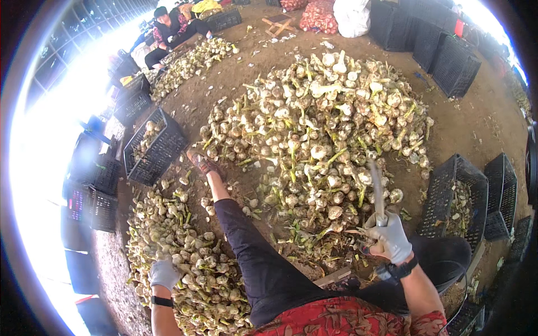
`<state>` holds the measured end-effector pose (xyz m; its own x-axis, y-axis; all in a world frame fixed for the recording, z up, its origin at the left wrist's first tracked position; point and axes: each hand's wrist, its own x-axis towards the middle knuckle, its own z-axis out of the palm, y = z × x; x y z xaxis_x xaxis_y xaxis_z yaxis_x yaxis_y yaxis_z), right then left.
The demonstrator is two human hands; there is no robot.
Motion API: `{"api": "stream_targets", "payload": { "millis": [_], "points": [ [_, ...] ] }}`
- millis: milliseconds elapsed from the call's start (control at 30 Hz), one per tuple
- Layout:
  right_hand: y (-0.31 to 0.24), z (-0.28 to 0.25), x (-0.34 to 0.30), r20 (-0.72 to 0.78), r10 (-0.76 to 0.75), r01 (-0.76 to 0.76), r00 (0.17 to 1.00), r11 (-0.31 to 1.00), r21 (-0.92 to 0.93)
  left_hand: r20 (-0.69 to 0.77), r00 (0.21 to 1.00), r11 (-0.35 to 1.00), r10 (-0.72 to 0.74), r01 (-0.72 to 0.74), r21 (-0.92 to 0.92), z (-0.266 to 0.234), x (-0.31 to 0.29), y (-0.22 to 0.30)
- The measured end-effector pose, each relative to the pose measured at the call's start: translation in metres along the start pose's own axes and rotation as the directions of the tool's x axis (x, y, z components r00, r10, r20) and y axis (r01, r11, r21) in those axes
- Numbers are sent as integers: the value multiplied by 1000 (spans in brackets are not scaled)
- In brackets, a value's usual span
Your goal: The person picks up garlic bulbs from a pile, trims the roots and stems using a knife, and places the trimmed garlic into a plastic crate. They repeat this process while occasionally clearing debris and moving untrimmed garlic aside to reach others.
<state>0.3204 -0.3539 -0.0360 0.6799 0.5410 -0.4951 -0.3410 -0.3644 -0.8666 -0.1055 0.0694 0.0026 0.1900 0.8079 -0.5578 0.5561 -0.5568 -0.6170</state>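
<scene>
My right hand, in a light grey glove, is closed round the handle of a knife. Its blade points up and away, over the near right edge of a large heap of garlic with stems still on many bulbs. My left hand, gloved too, is down at the left side of a second garlic pile. Its fingers are blurred against the bulbs, so I cannot make out whether it grips one. My left leg stretches out between the two piles.
A black plastic crate holding some garlic leans beyond my left foot. On the right stands another crate with trimmings inside. Stacked crates, red mesh sacks and a small wooden stool are farther back. Another person sits at the far left.
</scene>
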Motion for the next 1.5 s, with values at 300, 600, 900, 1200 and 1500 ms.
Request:
{"api": "stream_targets", "payload": {
  "millis": [300, 600, 900, 1200, 1500],
  "points": [
    [41, 29, 23, -30, 111, -103, 993, 976, 191, -16, 932, -554, 362, 201, -808, -139, 84, 299],
    [57, 34, 36, -95, 171, -140, 981, 952, 272, 403, 896, -404, 184, 443, -800, -153, 149, 440],
    [77, 34, 39, -69, -184, 155, 980, 939, -308, -145, 849, -594, 507, 223, -773, -118, 55, 385],
    [57, 62, 27, 121, -272, 294, 955, 927, -234, -610, 500, -423, 615, -443, -790, -101, -68, 306],
    [32, 92, -47, 276, -568, 562, 775, 421, -712, -763, 492, -670, 420, -399, -626, -53, -62, 319]
  ]
}}
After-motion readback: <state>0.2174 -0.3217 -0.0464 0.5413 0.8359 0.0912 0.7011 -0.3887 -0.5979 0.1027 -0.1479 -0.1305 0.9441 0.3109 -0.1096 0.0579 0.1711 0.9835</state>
